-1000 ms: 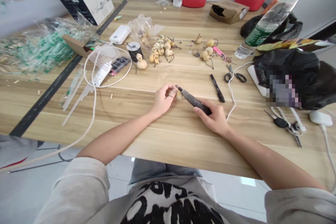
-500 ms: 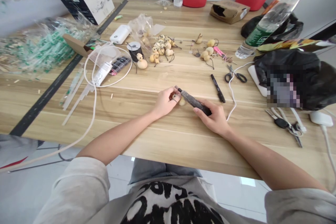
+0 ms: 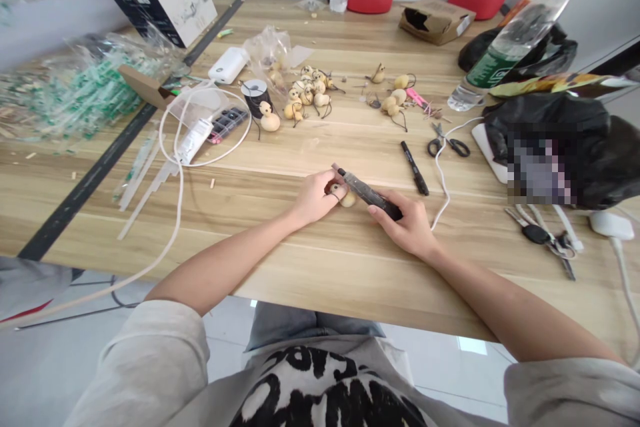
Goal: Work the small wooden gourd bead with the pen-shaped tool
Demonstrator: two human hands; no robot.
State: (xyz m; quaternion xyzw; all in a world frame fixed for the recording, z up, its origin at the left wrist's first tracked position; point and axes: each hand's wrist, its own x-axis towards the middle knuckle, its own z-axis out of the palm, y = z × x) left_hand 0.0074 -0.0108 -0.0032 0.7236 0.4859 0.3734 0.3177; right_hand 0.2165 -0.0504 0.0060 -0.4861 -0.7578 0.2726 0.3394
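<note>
In the middle of the table, my left hand [image 3: 316, 196] is closed around a small gourd [image 3: 348, 199], a pale bottle-shaped one with dark marks on its upper bulb and a dark cord. My fingers partly hide it. My right hand [image 3: 407, 220] grips a long dark hand tool [image 3: 370, 195], blackish with a worn greyish front half. The tool slants up to the left, its narrow end passing over the gourd close to my left fingertips. Whether the tool touches the gourd I cannot tell.
Several similar gourds [image 3: 313, 87] with black cords lie farther back, beside a spool of black cord [image 3: 256, 95]. Right of my hands are a black marker [image 3: 415, 168], scissors [image 3: 447, 145] and a white cable [image 3: 441, 177]. A tilted plastic bottle [image 3: 515, 40] stands behind.
The gourd in my left hand has turned or shifted slightly, and more of its lower bulb shows under the tool. Both hands stay nearly in place.
</note>
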